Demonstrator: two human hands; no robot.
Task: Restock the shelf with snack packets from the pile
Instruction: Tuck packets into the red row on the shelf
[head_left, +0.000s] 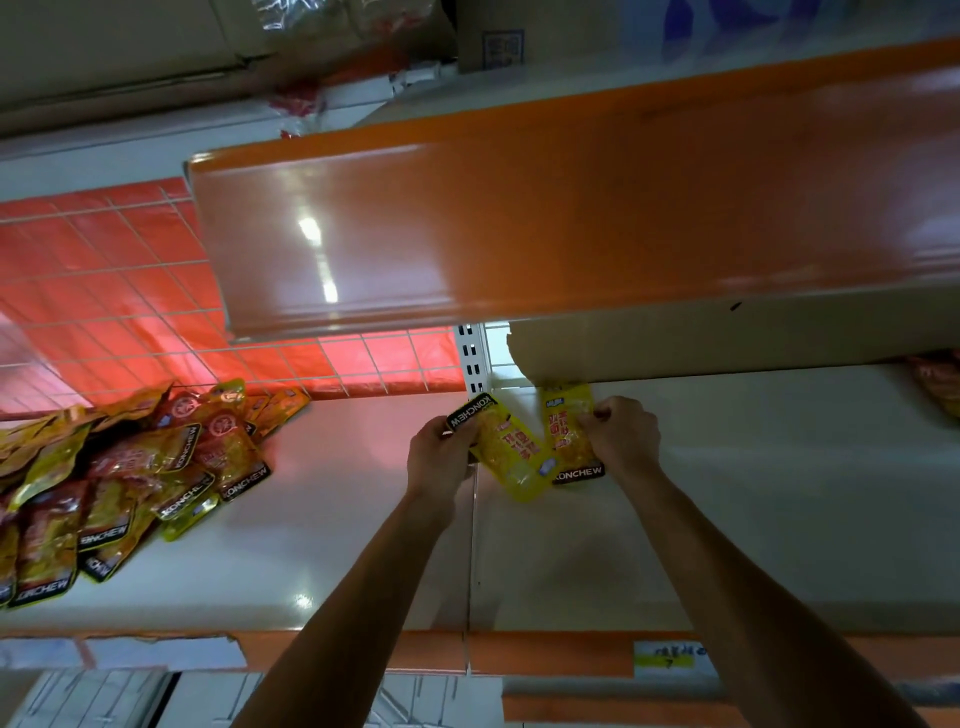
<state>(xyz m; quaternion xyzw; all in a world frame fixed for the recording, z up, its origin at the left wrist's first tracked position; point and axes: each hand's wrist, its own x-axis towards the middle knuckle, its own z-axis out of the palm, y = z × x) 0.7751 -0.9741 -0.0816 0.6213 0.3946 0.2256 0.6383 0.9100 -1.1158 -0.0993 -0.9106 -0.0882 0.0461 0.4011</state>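
Observation:
A pile of yellow and red snack packets (119, 473) lies on the left part of the white shelf (753, 493). My left hand (441, 454) grips a yellow packet (511, 452) by its black KONCHEW end, tilted over the shelf. My right hand (623, 434) pinches a second yellow packet (569, 431) that stands nearly upright, black end down, close to the back of the shelf. The two packets touch near their lower ends. Both hands are at the middle of the shelf, under the upper shelf.
An orange-fronted upper shelf (519, 223) overhangs the work area. A white wire grid over a red backing (104, 291) stands behind the pile. A slotted white upright (471, 358) sits at the shelf's back. Red packets (940, 382) show at the far right.

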